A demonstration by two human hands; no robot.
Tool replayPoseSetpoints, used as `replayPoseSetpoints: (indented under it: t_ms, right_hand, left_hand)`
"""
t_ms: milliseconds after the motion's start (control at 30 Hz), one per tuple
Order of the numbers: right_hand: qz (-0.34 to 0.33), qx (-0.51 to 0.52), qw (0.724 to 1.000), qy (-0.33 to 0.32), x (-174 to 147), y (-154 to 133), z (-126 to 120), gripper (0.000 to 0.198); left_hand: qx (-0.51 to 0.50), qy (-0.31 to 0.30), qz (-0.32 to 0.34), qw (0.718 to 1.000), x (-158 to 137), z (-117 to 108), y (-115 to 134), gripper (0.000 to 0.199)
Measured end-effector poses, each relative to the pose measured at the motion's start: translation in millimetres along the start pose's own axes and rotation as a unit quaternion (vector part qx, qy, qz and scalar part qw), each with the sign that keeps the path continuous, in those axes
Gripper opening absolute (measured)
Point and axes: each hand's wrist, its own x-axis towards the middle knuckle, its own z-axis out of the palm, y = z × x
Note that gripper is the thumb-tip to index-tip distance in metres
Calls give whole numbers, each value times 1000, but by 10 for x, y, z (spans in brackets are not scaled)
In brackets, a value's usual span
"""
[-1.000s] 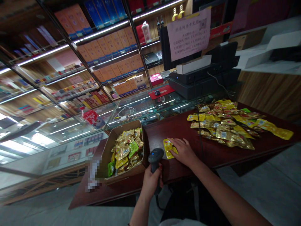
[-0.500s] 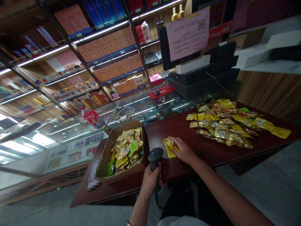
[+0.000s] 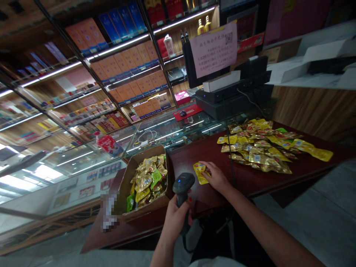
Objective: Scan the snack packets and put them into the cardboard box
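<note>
Wrapped round the handle of a dark barcode scanner (image 3: 183, 185) is my left hand (image 3: 178, 215); the scanner's head, with a small blue light, faces the tabletop. My right hand (image 3: 217, 178) pinches the right edge of a yellow snack packet (image 3: 200, 173), which lies on or just over the dark red table, a short way from the scanner. Left of the scanner stands an open cardboard box (image 3: 118, 194) of gold, yellow and green snack packets (image 3: 147, 178). A heap of similar packets (image 3: 258, 144) spreads over the table on the right.
Behind the dark red table (image 3: 183, 155) is a glass counter with a white cable (image 3: 144, 142), a red pouch (image 3: 109, 144) and a mouse (image 3: 183, 113) on a red mat. A monitor bearing a pink notice (image 3: 214, 50) stands further back. Shelves of boxed goods line the wall.
The view has shifted slightly. The scanner is a little nearer the camera, tilted a bit differently, still in my left hand. My right hand stays on the yellow packet.
</note>
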Motion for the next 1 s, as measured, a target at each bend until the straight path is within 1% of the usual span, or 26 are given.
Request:
replayPoseSetpoints:
  t_ms: [167,267,333,400,500,733,1000]
  right_hand:
    - [-15,-3,1000,7,-5,-82,-39,44]
    - [5,12,1000,17,-8,-74,-41,58]
    - [31,32,998,36,-9,-32,-23,71]
    - [53,54,995,61,-8,22,1,77]
    - [61,72,992,84,-5,75,25,73]
    - [61,68,992,88,1,60,28,66]
    - [47,61,994,80,-2,39,12,69]
  left_hand:
    - [6,-13,5,1000,-29,-9,53,40]
    - [8,-15,1,1000,-53,10,76,40]
    - [7,-14,-2,1000,-65,28,90,39]
    - [8,-16,-4,1000,-70,44,94,39]
    - [9,-17,-3,1000,-62,57,83,38]
    - [5,-17,0,1000,-52,55,82,38]
    - [12,-27,9,1000,-61,37,64,31]
